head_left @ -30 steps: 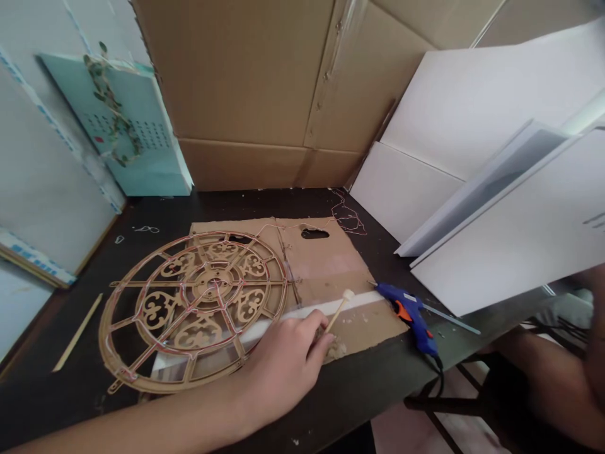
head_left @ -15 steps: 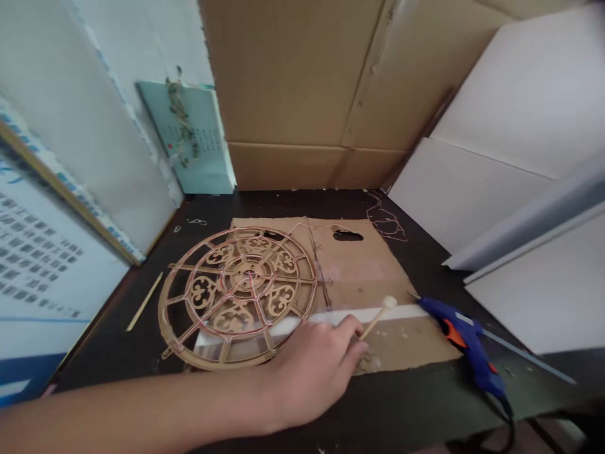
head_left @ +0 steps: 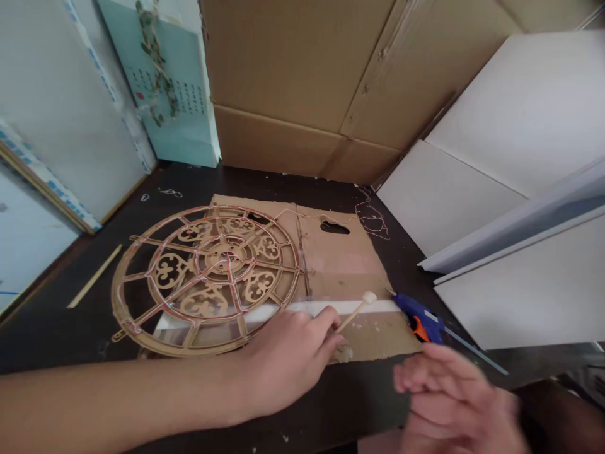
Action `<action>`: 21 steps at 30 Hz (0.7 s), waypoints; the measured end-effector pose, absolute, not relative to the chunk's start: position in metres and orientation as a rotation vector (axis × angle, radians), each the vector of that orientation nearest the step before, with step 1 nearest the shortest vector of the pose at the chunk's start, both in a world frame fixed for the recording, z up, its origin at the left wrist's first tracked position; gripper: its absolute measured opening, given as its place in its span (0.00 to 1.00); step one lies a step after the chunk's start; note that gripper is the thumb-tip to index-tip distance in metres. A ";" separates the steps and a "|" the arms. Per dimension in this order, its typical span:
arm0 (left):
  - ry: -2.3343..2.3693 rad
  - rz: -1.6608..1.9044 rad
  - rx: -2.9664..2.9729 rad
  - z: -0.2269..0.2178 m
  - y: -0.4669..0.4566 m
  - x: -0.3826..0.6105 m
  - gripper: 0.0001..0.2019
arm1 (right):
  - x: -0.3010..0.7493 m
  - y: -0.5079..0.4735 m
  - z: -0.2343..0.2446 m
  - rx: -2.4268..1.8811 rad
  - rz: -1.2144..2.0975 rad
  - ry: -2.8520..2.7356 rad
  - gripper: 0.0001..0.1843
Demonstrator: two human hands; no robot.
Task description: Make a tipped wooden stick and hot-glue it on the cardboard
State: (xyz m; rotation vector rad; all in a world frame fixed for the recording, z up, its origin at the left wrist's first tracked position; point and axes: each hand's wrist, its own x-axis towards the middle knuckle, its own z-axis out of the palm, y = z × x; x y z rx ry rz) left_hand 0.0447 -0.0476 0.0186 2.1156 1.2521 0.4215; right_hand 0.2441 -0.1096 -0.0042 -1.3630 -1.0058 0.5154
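Note:
My left hand (head_left: 293, 353) is closed, pinching a thin wooden stick (head_left: 350, 316) with a pale rounded lump at its raised end. The stick tilts up to the right above a cardboard sheet (head_left: 350, 261). Beneath and left of that hand lies a round wooden openwork frame (head_left: 222, 261), with scroll-shaped cutouts and thin reddish wire along its rings and spokes. At the lower right, my right hand (head_left: 449, 391) is slightly blurred, palm showing, its fingers loosely curled with nothing visible in them. Just beyond it rests a blue hot glue gun (head_left: 420, 315) with an orange trigger.
A flat wooden strip (head_left: 94, 277) lies at the left on the dark table (head_left: 51, 328). Loose thin wire (head_left: 373, 217) is coiled at the back right. Cardboard (head_left: 293, 82) stands behind, with white panels (head_left: 524, 120) at the right and a teal card (head_left: 184, 107) at the left.
My right hand has come into view at the lower right, near the glue gun. My left hand still grips the stick. The view has shifted, so the scene sits farther left.

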 end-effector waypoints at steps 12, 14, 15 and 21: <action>1.254 0.487 2.139 0.015 -0.049 0.046 0.07 | 0.207 -0.076 -0.008 -1.570 0.994 -1.135 0.26; 1.255 0.497 2.137 0.014 -0.048 0.046 0.06 | 0.207 -0.075 -0.009 -1.553 1.008 -1.158 0.26; 1.252 0.501 2.132 0.013 -0.048 0.046 0.06 | 0.207 -0.076 -0.010 -1.548 1.014 -1.174 0.25; 1.216 0.448 2.175 0.013 -0.049 0.045 0.09 | 0.210 -0.084 -0.012 -1.526 0.976 -1.244 0.24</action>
